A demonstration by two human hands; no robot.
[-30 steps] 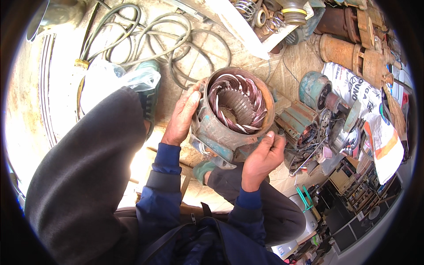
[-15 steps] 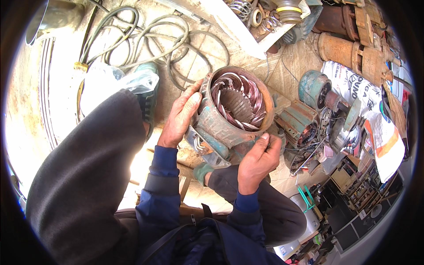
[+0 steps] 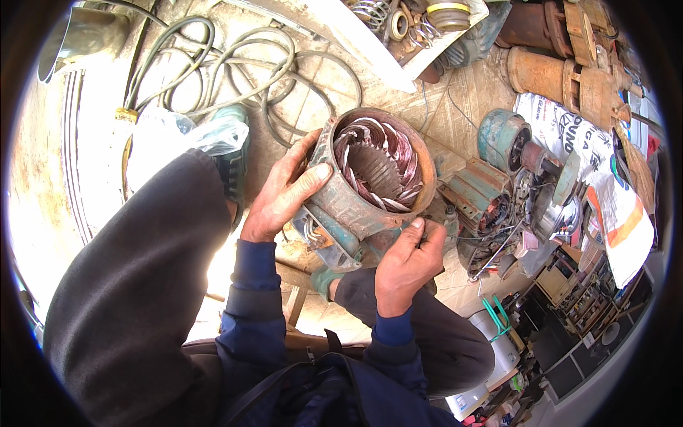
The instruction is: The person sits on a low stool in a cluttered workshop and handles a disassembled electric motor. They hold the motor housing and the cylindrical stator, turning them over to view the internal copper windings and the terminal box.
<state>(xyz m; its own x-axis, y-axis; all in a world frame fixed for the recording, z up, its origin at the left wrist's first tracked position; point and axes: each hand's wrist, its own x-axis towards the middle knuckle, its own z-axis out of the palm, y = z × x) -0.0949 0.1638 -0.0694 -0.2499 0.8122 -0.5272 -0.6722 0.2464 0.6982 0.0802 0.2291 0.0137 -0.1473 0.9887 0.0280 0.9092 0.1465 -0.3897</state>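
Note:
A worn green motor housing [image 3: 334,206] is tilted in front of me, its round open end facing up. Inside it sits a ring of reddish copper windings [image 3: 348,160] around a ribbed hollow core. My left hand [image 3: 281,192] grips the housing's left side, thumb on the outer wall and fingers round behind. At the lower right rim, my right hand [image 3: 409,267] is closed in a pinch, thumb against curled fingers; what lies between them is hidden. An open terminal box [image 3: 324,238] with wire ends juts from the housing's lower left side.
Coiled black cable [image 3: 277,71] lies on the floor beyond. A white tray [image 3: 398,71] of springs and rings stands at the top. To the right are another green finned motor [image 3: 473,188], rusty cylinders [image 3: 544,78] and a white printed sack [image 3: 562,132]. My knees flank the housing.
The housing has shifted slightly left. My left thumb has slid down along its wall, and my right hand has moved a little left and down, its fingers curled tighter near the rim.

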